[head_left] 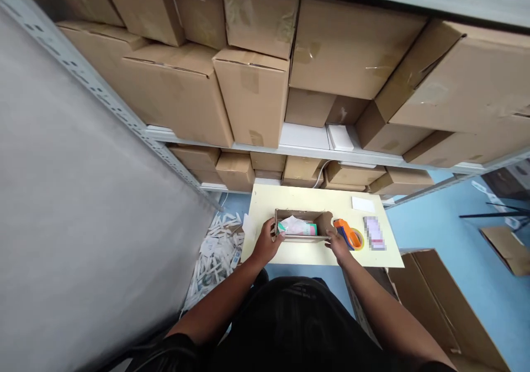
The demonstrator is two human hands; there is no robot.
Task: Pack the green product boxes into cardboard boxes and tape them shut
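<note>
On the pale yellow table (306,198) sits a small open cardboard box (304,239). Inside it lies a pink and green package (307,228) with white crumpled paper or plastic (292,224) over its left part. My left hand (268,242) grips the box's left end, thumb at the front edge and fingers around the side. At the front right corner my right hand (336,243) holds the box wall, its fingers curled at the edge. Just right of the box rests an orange and blue tape dispenser (348,235) with a yellow roll.
A blurred, pixelated item (374,233) and a white card (363,204) lie on the table's right. Shelves of cardboard boxes (252,99) rise behind. White scraps (217,253) cover the floor at left, beside a grey wall (83,195). A large open carton (447,306) stands at right.
</note>
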